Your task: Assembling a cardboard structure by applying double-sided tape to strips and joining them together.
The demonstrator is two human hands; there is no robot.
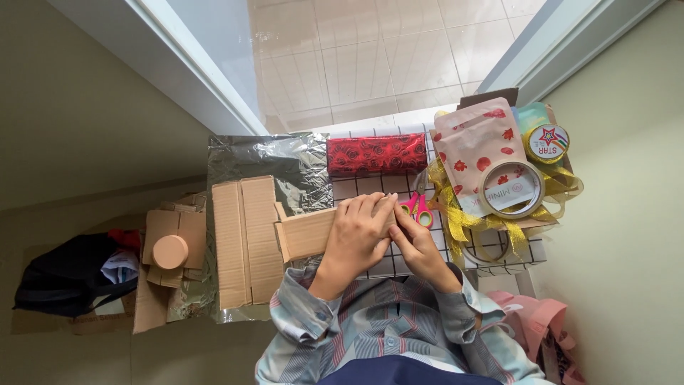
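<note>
Cardboard (pixel 274 239) lies mostly flat and unfolded on the silver foil sheet (pixel 285 160), so the box looks barely begun: only one flap is being worked. Left hand (pixel 356 239) presses that flap with fingers together; right hand (pixel 420 249) pinches its end. Beyond the cardboard sits a red rose-print package (pixel 376 154). To its right lie pink-handled scissors (pixel 420 209), a pink pouch with red spots (pixel 474 153), a tape roll (pixel 511 189), gold ribbon (pixel 463 221) and a round star-labelled spool (pixel 547 142).
</note>
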